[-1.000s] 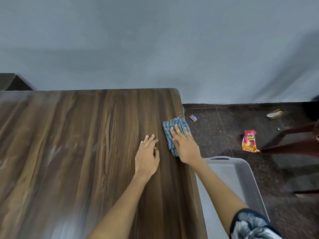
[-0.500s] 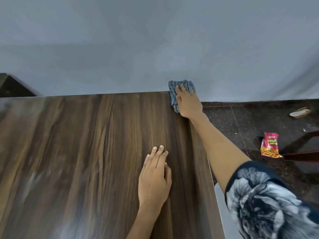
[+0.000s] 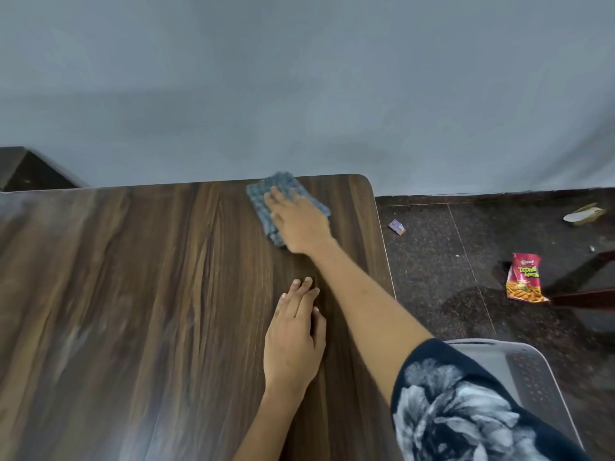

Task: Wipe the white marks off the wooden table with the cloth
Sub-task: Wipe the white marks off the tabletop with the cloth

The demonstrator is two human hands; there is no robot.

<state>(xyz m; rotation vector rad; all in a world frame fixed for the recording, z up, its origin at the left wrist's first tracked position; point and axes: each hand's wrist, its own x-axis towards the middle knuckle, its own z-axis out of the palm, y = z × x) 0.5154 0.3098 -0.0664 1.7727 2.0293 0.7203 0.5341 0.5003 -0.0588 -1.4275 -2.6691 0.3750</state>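
Blue checked cloth [image 3: 289, 207] lies under the flat-pressing right hand [image 3: 301, 224] at the wooden table's [image 3: 133, 294] far right corner; the left hand [image 3: 293, 341] rests flat, fingers straight. Pushed further, the cloth could slip off the edge. Beside the table a grey basket [image 3: 532, 377] shows nothing inside.

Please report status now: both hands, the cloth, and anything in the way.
Right hand flat on cloth, far right of table. Left hand flat on wood. Nothing in the way.
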